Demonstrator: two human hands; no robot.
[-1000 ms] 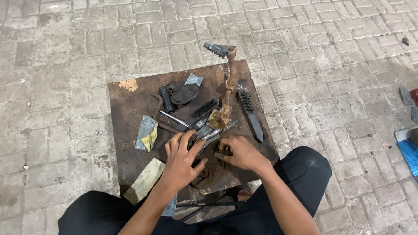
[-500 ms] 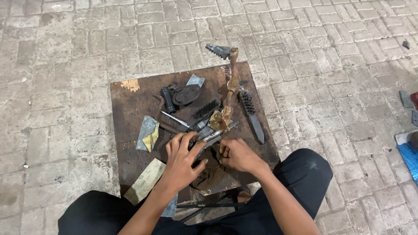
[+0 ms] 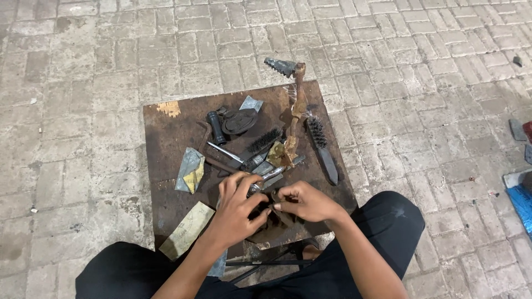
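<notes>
I sit over a dark brown board laid on brick paving. My left hand and my right hand meet at the board's near edge, both closed around a small dark metal part that they mostly hide. Just beyond my fingers lie a silvery socket tool, a black wire brush and a thin metal rod. A second wire brush with a dark handle lies to the right.
A rusty pipe wrench with a toothed jaw reaches past the board's far edge. A black cylinder, a round dark disc and folded sandpaper pieces lie on the board. A blue object sits at far right.
My hands have stayed together on the small part with only slight finger shifts. The view has shifted slightly; nothing on the board has moved.
</notes>
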